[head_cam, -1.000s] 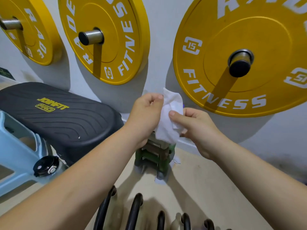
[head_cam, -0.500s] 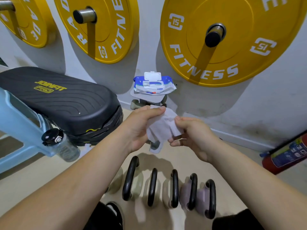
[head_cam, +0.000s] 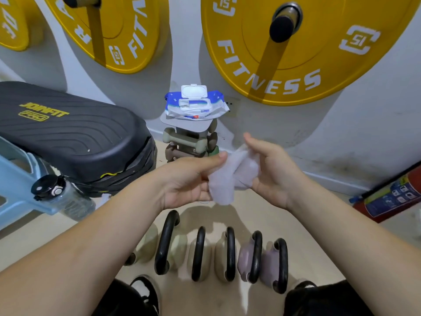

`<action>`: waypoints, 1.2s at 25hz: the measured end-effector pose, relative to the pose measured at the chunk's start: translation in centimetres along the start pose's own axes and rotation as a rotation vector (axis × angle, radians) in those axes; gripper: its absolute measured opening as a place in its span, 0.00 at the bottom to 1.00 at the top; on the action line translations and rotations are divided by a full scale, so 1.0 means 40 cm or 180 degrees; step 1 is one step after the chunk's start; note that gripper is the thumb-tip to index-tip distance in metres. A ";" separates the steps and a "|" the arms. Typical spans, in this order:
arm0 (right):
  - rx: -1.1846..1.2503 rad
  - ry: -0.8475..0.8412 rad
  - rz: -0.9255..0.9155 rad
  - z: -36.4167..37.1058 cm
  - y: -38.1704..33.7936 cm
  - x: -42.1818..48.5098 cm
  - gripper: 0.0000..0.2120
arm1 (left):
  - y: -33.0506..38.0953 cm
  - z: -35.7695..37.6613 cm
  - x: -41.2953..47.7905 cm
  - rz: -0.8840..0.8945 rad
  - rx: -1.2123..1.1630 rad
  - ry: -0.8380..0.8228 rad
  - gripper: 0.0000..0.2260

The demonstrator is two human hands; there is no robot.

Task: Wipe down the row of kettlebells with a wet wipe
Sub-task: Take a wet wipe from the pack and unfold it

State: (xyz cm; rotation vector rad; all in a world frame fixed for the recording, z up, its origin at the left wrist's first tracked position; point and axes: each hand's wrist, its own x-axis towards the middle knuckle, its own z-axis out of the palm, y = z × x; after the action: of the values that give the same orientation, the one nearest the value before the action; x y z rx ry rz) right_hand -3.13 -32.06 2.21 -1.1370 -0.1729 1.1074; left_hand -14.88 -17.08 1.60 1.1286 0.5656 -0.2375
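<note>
Wet wipe (head_cam: 230,176) between left hand (head_cam: 189,181) and right hand (head_cam: 273,172), above kettlebells (head_cam: 227,254).

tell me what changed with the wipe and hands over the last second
The view tipped down: the kettlebells now show in full and the wipe pack has come into sight. Both hands came down from in front of the plates; the left hand and right hand still hold the wipe, now more bunched. No kettlebell touched yet.
</note>
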 end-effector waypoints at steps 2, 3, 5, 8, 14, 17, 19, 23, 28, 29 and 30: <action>-0.0537 0.0025 -0.0212 -0.002 0.007 0.016 0.08 | -0.013 0.018 0.011 -0.0186 0.0072 -0.0141 0.22; -0.0729 0.0140 -0.0314 -0.007 0.009 0.024 0.06 | -0.016 0.026 0.014 -0.0192 0.0009 -0.0154 0.22; -0.0922 0.0222 -0.0399 -0.020 0.011 0.033 0.03 | -0.019 0.022 0.025 0.0107 -0.0149 -0.0207 0.19; -0.1216 0.0252 -0.0217 -0.033 0.029 0.038 0.10 | -0.006 -0.003 0.035 0.0626 -0.0207 0.0138 0.22; -0.2026 0.0687 0.0284 -0.052 0.054 0.054 0.25 | 0.010 0.008 0.008 0.0932 -0.0250 0.0393 0.08; -0.1815 0.0876 0.0343 -0.064 0.042 0.049 0.29 | 0.014 -0.001 -0.003 0.0766 -0.0384 0.0331 0.12; -0.1500 0.0233 0.0332 -0.047 0.034 0.033 0.30 | 0.009 -0.002 -0.006 0.0611 -0.0355 0.0240 0.11; -0.1368 -0.0571 0.0049 -0.015 0.046 0.008 0.22 | 0.005 0.005 -0.005 0.0542 -0.0135 0.0178 0.02; -0.1718 0.0039 -0.0209 -0.025 0.055 0.010 0.15 | -0.017 -0.011 0.010 0.0448 0.0555 0.0540 0.16; -0.1678 0.0066 -0.0163 -0.026 0.055 0.008 0.11 | -0.016 -0.017 0.010 0.0437 0.0523 0.0559 0.16; -0.1555 0.0110 -0.0110 -0.029 0.052 0.007 0.10 | -0.011 -0.026 0.008 0.0379 0.0509 0.0508 0.19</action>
State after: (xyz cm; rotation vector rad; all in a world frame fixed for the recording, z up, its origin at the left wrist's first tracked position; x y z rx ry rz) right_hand -3.56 -32.61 -0.07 -1.5785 -0.4523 1.0414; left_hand -15.12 -16.29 0.78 1.3398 0.6262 -0.0908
